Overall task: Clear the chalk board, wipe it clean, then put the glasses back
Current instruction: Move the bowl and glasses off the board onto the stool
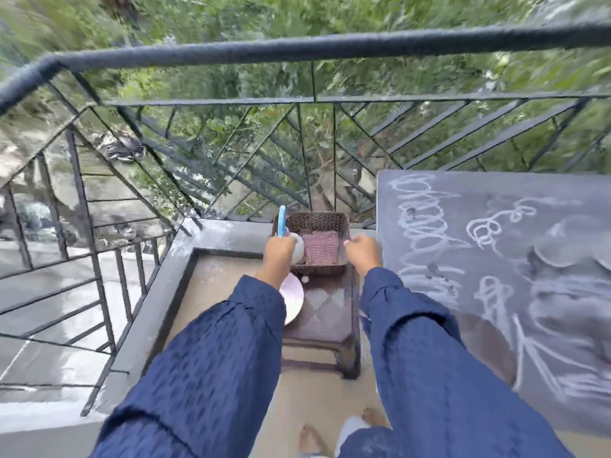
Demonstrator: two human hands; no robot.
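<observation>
Both hands at the brown basket [310,221], with the chalk board [496,259] standing just to its right.
The left hand [279,254] grips a blue object [282,221], too blurred to identify, at the basket's left rim. The right hand [362,251] curls over the right rim, beside the board's scribbled edge. A pink cloth [320,247] lies between them.

Both arms wear loose dark-blue sleeves [205,358] (a textured, dotted weave) gathered at the wrists.

Matt chalk-smeared board [496,246], perforated plastic basket [317,221] w/ knit cloth [320,247], painted metal railing [297,51]
</observation>
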